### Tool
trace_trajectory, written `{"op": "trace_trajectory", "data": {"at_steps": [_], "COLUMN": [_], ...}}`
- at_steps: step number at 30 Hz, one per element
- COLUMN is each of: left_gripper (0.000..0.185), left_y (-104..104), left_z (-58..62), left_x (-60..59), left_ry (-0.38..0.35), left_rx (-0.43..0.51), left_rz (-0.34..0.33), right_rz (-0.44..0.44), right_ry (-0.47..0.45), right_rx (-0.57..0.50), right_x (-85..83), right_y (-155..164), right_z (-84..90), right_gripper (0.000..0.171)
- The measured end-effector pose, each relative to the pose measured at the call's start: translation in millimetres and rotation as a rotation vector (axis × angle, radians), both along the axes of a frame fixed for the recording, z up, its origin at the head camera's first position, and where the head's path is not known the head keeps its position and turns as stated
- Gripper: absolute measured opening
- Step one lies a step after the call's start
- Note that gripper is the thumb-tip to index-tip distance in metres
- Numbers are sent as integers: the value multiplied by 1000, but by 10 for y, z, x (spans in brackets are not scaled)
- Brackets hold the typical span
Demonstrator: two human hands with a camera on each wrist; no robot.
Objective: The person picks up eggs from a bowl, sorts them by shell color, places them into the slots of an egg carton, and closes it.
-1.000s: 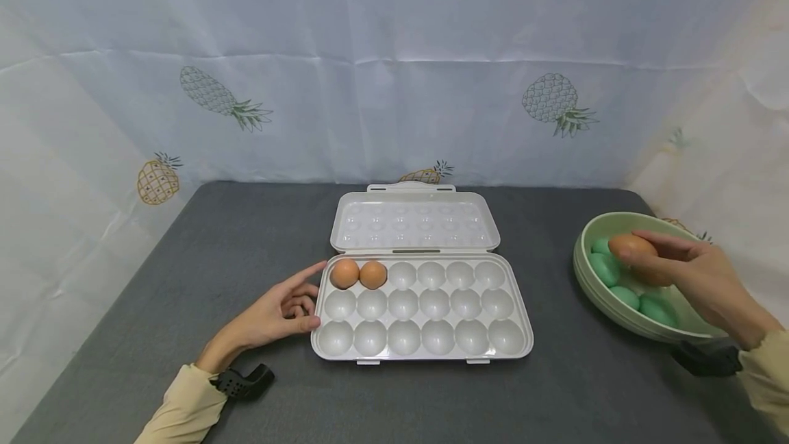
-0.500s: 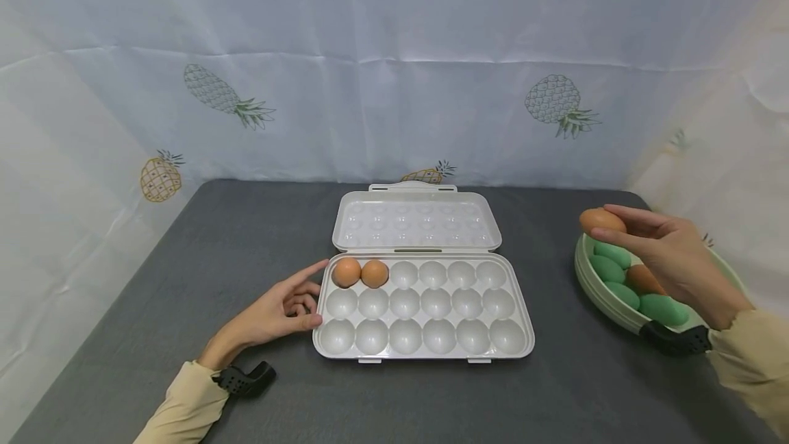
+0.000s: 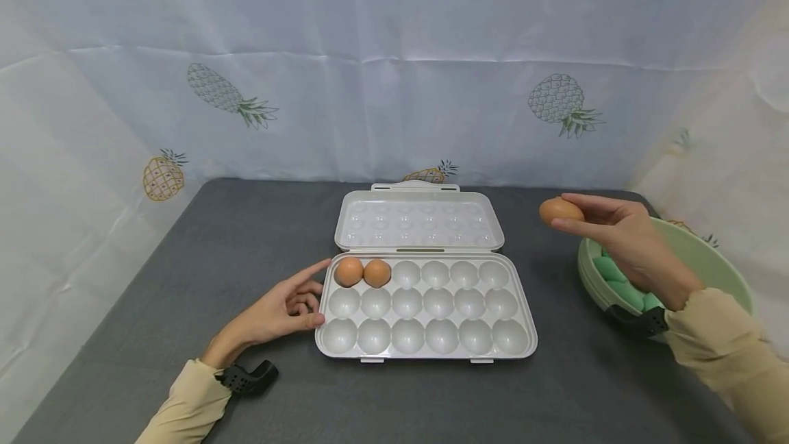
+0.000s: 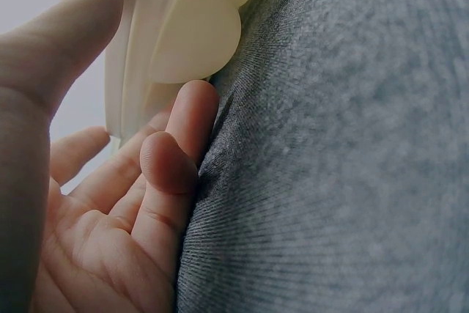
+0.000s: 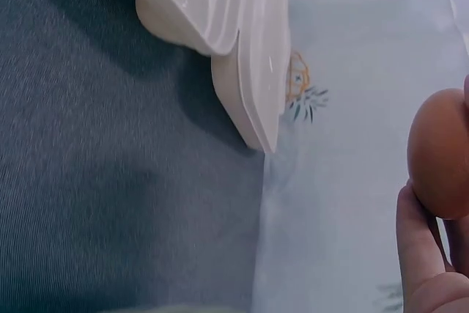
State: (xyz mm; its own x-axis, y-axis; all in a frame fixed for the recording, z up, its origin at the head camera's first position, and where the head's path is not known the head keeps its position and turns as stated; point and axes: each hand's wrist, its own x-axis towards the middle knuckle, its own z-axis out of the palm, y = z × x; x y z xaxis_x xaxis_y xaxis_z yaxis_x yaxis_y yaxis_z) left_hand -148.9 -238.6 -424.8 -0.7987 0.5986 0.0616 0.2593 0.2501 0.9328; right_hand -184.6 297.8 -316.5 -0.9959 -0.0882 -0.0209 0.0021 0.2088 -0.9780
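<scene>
A pale cloth (image 3: 394, 115) printed with pineapples rises beyond both hands, and a dark grey worktop (image 3: 265, 238) spreads beneath them. Between the hands lies an egg tray (image 3: 438, 303), just to the right of the left hand (image 3: 274, 310), its lid (image 3: 419, 221) laid open on the far side. A green bowl (image 3: 705, 252) sits below and to the right of the right hand (image 3: 629, 238), which partly hides it. The left hand is loosely spread, index finger and thumb touching the tray's side without gripping it, the other fingers bent. The right hand is nearly closed, thumb and fingers pinching a brown egg (image 3: 559, 211) above the worktop, left of the bowl. Green eggs (image 3: 625, 293) lie in the bowl, below the right hand; two brown eggs (image 3: 349, 271) occupy the tray's far row, at the end nearest the left hand.
</scene>
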Motion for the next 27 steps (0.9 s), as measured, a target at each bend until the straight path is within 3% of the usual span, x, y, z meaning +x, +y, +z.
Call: {"op": "trace_trajectory", "data": {"at_steps": [6,10,27], "left_gripper": [89,89,89], "left_y": [-2,-3,6], "left_z": [-3,-13,-15], "left_x": [6,11,-7], "left_ry": [4,11,17], "left_rx": [-4,-5,-7], "left_rz": [5,3,-2], "right_rz": [84,103,193], "right_ry": [56,95,88], "right_rx": [-69,-27,67], "right_x": [-66,-111,-232], "right_y": [-195,-366,-955], "right_z": [-49,-79,-178], "right_gripper": [46,41,61]}}
